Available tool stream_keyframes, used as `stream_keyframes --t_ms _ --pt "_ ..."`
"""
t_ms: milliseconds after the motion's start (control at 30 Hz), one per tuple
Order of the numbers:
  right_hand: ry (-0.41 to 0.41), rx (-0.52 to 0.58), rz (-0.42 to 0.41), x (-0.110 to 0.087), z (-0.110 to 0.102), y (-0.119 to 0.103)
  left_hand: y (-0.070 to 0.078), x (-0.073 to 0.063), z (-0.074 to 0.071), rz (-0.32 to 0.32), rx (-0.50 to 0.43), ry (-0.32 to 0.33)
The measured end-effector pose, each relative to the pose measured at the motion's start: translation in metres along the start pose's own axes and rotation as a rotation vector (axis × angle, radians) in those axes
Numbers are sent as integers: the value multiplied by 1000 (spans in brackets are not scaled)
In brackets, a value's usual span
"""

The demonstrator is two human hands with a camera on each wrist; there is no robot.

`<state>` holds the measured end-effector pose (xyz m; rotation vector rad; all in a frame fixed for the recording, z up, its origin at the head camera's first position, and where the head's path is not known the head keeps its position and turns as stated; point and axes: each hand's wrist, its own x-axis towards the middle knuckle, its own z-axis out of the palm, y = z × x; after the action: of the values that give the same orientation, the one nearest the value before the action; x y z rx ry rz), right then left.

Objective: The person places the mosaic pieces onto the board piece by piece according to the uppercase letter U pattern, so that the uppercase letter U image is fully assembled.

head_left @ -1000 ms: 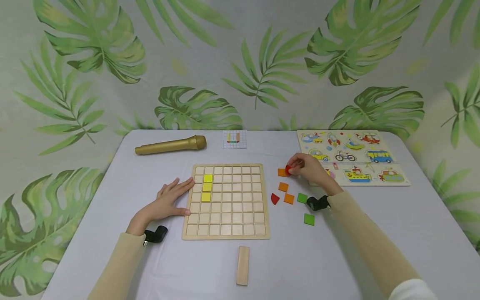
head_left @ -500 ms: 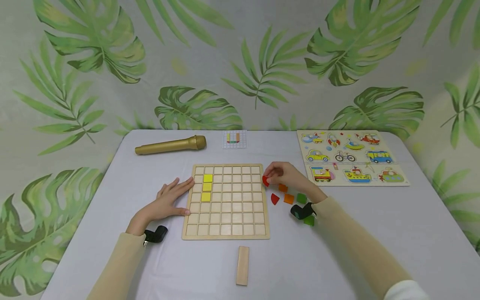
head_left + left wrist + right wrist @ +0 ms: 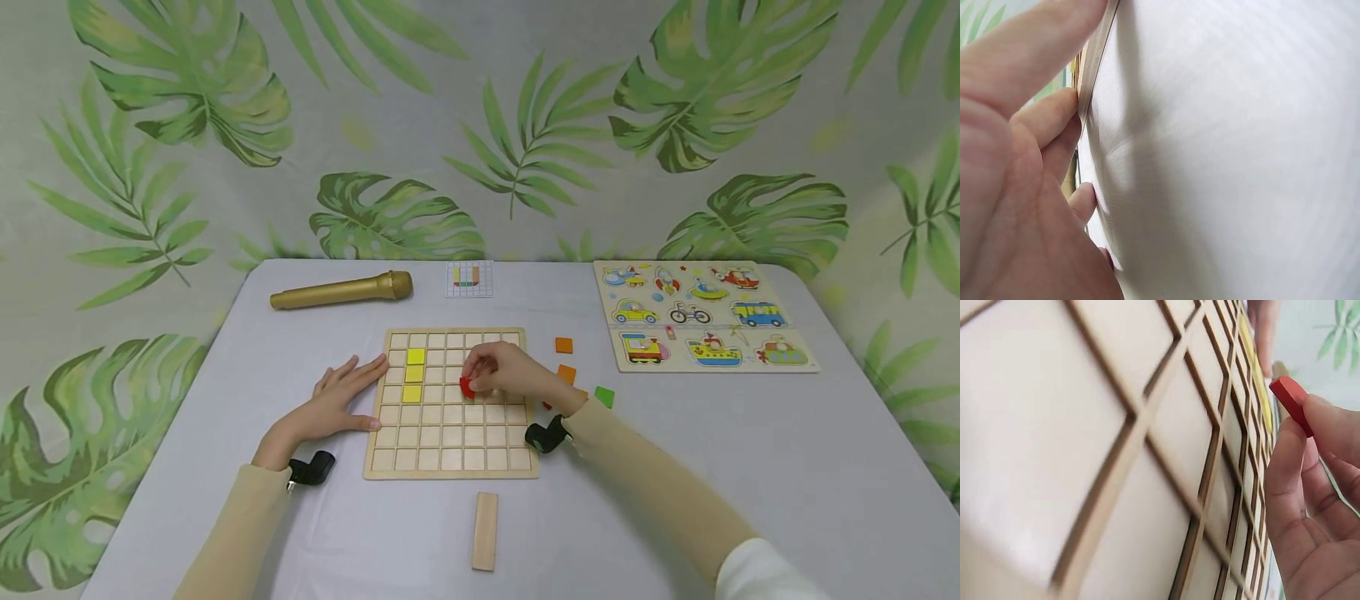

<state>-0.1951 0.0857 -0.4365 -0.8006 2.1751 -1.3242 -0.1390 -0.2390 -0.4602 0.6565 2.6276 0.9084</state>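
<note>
Over the wooden grid board [image 3: 452,475] my right hand [image 3: 504,369] pinches a red quarter-round tile [image 3: 467,387] between thumb and fingertips. In the right wrist view that red tile [image 3: 1291,403] is held above the squares. My left hand [image 3: 337,404] lies with spread fingers against the board's left edge; its fingers [image 3: 1050,115] touch the side of the frame in the left wrist view. Three yellow tiles [image 3: 414,375] sit in a column in the board's upper left squares. Right of the board lie orange tiles [image 3: 564,345] and a green tile [image 3: 604,397], partly hidden by the right arm.
A small pattern card [image 3: 469,279] lies behind the board. At the back left is a gold microphone [image 3: 341,290]. A picture puzzle board [image 3: 705,317] rests at the back right. In front of the grid is a wooden block [image 3: 485,532].
My right hand has carried the red tile leftward from beside the puzzle board to over the middle of the grid. The left hand has stayed at the board's edge.
</note>
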Motion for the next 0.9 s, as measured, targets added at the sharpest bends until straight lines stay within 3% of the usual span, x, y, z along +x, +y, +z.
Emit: stream_keyframes --t_ms 467,900 --pt "-74 -52 -42 32 51 -28 5 -2 -3 -1 -7 2" --pt "-27 -264 -53 36 71 -41 5 -1 -2 1 -17 -3"
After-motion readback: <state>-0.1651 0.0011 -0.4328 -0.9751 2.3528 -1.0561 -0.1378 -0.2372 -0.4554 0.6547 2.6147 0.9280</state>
